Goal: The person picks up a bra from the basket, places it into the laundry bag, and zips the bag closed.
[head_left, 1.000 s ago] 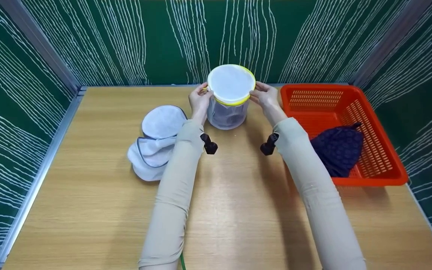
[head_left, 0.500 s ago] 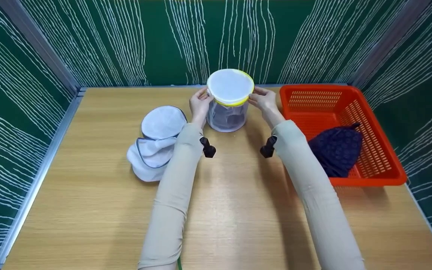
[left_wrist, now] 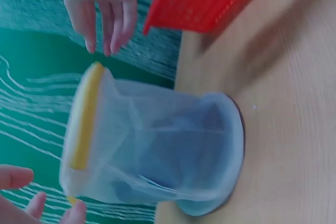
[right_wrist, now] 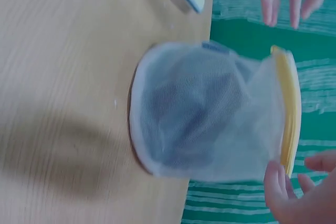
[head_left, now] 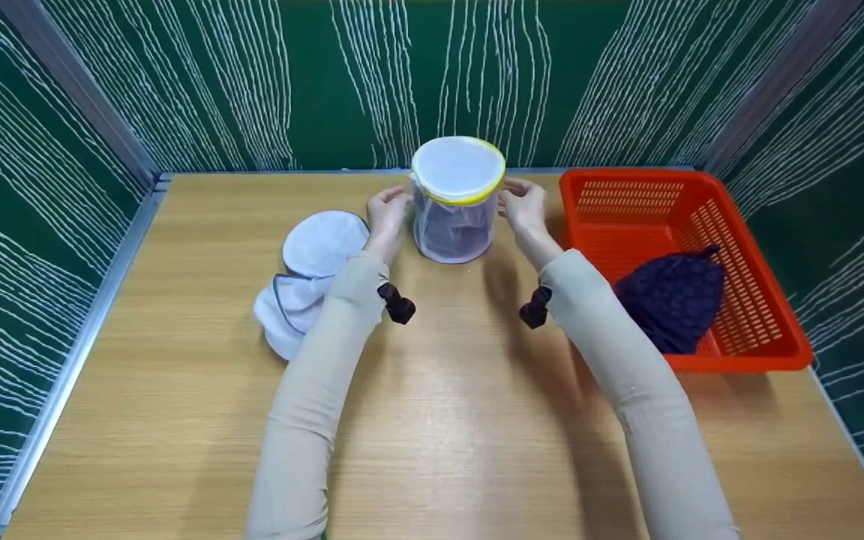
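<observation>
- Green walls with white streaks close in our wooden table (head_left: 447, 420).
- At upper centre stands the mesh cylinder (head_left: 454, 217), upright with its yellow-rimmed lid (head_left: 458, 171) on.
- Our left hand (head_left: 387, 214) and right hand (head_left: 523, 206) flank it with fingers loose, both just off the mesh.
- Left of centre lie white mesh bags (head_left: 312, 262); at right, an orange basket (head_left: 769, 300) holds a dark cloth (head_left: 672, 296).

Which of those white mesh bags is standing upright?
The yellow-rimmed mesh bag between the left hand and right hand. The blue-trimmed mesh bags lie collapsed flat.
</observation>
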Demonstrator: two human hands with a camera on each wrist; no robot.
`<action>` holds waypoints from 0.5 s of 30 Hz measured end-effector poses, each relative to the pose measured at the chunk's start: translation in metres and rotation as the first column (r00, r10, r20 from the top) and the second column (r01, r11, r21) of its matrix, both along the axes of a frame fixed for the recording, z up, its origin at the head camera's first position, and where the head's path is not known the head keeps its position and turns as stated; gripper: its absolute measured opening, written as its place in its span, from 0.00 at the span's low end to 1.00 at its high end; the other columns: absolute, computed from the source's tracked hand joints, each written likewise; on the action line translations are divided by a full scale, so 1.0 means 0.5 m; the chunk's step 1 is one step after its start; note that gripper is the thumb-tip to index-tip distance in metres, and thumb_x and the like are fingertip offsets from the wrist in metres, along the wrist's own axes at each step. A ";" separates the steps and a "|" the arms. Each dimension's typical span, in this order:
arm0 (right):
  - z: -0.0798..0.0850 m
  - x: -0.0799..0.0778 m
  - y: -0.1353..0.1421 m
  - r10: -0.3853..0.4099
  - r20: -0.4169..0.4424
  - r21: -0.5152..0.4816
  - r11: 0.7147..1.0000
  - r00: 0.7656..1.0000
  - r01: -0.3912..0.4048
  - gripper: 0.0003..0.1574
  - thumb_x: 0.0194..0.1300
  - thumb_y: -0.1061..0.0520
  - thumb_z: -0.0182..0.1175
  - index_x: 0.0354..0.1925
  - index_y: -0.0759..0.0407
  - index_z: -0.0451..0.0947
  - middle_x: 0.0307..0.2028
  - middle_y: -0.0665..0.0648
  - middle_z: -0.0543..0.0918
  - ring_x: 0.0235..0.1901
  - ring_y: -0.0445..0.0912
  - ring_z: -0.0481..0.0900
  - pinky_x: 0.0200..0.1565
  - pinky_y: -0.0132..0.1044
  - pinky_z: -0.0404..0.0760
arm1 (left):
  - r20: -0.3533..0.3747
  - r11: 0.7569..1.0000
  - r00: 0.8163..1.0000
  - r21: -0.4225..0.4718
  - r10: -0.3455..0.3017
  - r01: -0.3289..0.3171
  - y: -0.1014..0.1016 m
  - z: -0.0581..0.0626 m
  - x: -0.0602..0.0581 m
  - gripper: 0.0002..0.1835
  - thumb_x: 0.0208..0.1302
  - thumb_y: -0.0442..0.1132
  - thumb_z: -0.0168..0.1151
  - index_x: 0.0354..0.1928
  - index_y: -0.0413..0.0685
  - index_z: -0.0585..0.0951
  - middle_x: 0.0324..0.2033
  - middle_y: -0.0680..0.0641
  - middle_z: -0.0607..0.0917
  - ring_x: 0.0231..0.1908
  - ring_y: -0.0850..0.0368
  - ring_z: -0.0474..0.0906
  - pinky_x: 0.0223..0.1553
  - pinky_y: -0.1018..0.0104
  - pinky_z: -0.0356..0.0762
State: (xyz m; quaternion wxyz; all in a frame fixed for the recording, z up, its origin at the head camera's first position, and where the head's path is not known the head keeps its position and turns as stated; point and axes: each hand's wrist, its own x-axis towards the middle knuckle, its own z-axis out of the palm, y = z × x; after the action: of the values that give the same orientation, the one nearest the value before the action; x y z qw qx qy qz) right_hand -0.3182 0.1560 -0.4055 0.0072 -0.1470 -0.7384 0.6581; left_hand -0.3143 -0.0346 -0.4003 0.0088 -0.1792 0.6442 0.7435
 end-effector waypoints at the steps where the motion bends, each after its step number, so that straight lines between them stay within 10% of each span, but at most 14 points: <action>1: 0.000 0.005 -0.007 -0.004 -0.025 0.006 1.000 1.000 0.005 0.22 0.63 0.65 0.44 0.56 0.63 0.66 0.52 0.61 0.71 0.46 0.49 0.72 0.47 0.35 0.75 | -0.030 1.000 1.000 0.027 -0.004 0.005 -0.006 -0.013 -0.007 0.15 0.56 0.29 0.53 0.47 0.39 0.76 0.42 0.45 0.78 0.42 0.57 0.74 0.43 0.71 0.72; 15: -0.006 0.059 -0.104 0.086 -0.233 0.068 0.995 0.969 -0.072 0.17 0.56 0.71 0.47 0.44 0.72 0.74 0.41 0.69 0.78 0.33 0.49 0.76 0.32 0.31 0.77 | -0.125 0.994 0.990 -0.089 -0.066 0.055 -0.083 0.070 0.099 0.14 0.59 0.27 0.51 0.47 0.33 0.74 0.38 0.44 0.75 0.40 0.55 0.73 0.42 0.71 0.73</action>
State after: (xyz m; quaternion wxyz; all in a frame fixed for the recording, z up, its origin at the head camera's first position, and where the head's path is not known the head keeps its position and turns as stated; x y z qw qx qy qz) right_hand -0.2887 0.1041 -0.4084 0.0730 -0.0381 -0.7568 0.6485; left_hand -0.2646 -0.0764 -0.3654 -0.0175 -0.1117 0.6799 0.7246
